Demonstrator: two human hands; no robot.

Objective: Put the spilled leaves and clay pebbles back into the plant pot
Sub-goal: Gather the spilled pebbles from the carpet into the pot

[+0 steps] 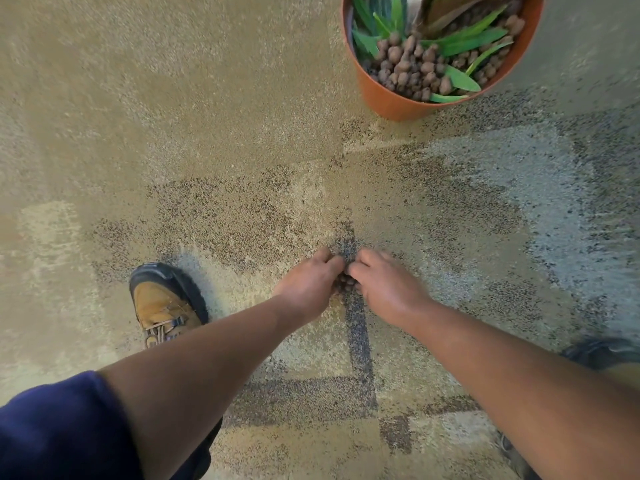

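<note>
Head view: both hands were down on the speckled beige carpet floor (pixel 207 133), fingertips meeting over a dark stripe in the pattern. Left hand (pixel 310 284) and right hand (pixel 388 284) were cupped toward each other, fingers curled inward around a small clump of brown rounded clay pebbles (pixel 346 284) showing in the gap between them. Grip on each side: curled in on the clump, pressing it from left and right; most of the clump was hidden under the fingers, so the count couldn't be told. Right hand slightly motion-blurred.

Round terracotta-orange plastic plant pot (pixel 398 102) stood upright on the carpet, well apart from the hands, far side and to the right, cut off by the top edge of the frame. Inside it: a heap of the same brown pebbles, with long narrow green leaves (pixel 464 43) lying over and among them, plus a brown dried leaf near the top.

Tan lace-up boot with black toe cap (pixel 166 299) was planted on the carpet just left of the left forearm. Dark blue sleeve (pixel 59 431) covered the left upper arm, bottom-left corner. Second shoe, dark and blurred, sat at the right edge behind the right forearm.
</note>
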